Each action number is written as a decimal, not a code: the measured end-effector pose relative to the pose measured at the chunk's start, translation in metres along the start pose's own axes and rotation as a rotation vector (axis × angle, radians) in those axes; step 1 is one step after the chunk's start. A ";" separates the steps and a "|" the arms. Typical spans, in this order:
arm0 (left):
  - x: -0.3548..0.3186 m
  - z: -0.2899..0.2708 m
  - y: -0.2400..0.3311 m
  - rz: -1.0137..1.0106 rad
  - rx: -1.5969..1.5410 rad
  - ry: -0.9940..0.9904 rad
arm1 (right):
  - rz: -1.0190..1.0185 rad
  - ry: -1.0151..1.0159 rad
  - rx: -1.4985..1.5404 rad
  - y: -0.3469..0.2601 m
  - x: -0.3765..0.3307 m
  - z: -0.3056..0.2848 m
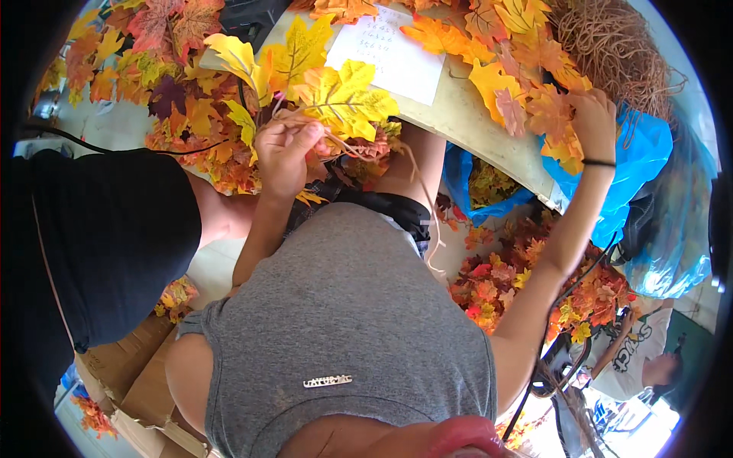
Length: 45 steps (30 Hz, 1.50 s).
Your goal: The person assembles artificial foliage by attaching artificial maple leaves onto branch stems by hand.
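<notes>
Between the thumb and fingers of my left hand [286,149] is pinched a thin brown artificial vine [416,172]. Yellow artificial maple leaves [347,99] fan out above that hand, and the vine's bare end hangs down to the right in front of my grey top. Out at the table's right side, my right hand [594,118] is bent in at the edge of a pile of orange artificial maple leaves [548,111]. Its fingers are curled at the leaves and partly hidden, so what exactly they grip cannot be made out.
A handwritten sheet [389,53] lies on the table [458,99]. Brown bare vines [611,53] are heaped at the far right, above blue plastic bags [641,149]. More leaves [527,267] cover the floor. Someone in black [114,244] is at my left, near a cardboard box [145,374].
</notes>
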<state>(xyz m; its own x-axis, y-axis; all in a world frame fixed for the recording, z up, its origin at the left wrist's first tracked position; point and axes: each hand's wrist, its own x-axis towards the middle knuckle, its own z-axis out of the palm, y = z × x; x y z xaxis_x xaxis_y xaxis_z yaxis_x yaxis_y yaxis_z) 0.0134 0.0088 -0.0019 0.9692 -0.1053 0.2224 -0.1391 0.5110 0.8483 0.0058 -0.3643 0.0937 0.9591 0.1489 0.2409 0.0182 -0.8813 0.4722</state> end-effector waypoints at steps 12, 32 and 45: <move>-0.006 -0.015 -0.001 -0.013 0.050 0.132 | -0.261 -0.240 -0.188 0.004 0.006 0.006; -0.004 0.015 0.008 -0.127 -0.022 0.143 | 0.358 0.580 1.748 -0.154 -0.019 -0.062; -0.021 0.002 0.007 -0.118 0.185 0.246 | -0.910 -0.054 1.640 -0.222 -0.022 -0.064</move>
<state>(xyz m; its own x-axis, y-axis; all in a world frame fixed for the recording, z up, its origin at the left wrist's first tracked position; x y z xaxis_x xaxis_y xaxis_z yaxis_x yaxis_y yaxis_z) -0.0079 0.0132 0.0005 0.9977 0.0664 0.0141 -0.0360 0.3418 0.9391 -0.0370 -0.1433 0.0376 0.5076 0.7745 0.3775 0.6477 -0.0541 -0.7600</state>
